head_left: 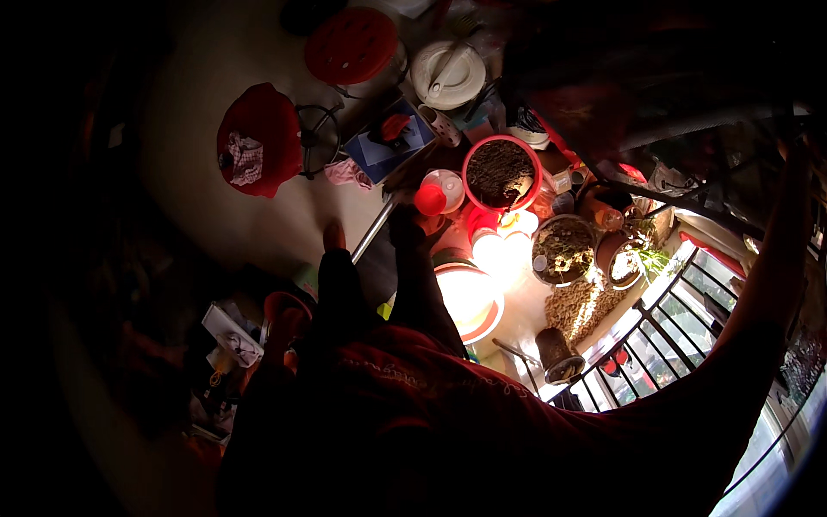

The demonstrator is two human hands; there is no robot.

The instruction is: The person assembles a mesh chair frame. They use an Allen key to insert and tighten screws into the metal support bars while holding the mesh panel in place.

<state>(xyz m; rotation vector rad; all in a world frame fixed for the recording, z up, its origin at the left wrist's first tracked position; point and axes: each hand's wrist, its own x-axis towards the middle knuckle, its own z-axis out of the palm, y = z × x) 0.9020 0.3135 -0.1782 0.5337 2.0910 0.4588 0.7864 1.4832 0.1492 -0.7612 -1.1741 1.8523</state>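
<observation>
My right arm stretches up along the right side of the view. My right hand (794, 145) is at the far right beside a dark frame (732, 112); its fingers are lost in shadow, so any grip is hidden. On the left, my left arm hangs in deep shadow. My left hand (280, 338) seems to be beside a red rounded container (289, 303), but its fingers do not show. Below me, a red-rimmed pot of dark soil (502, 174) stands on the floor near a pot of dry plants (564, 250) and a tipped dark pot (558, 353).
Two red stools (258, 142) stand at the upper left. A blue box (392, 142) and a round white lid (448, 75) lie ahead. A sunlit basin (469, 297) is close to my legs. Black railings (663, 332) border the right. Loose items (228, 336) crowd the lower left.
</observation>
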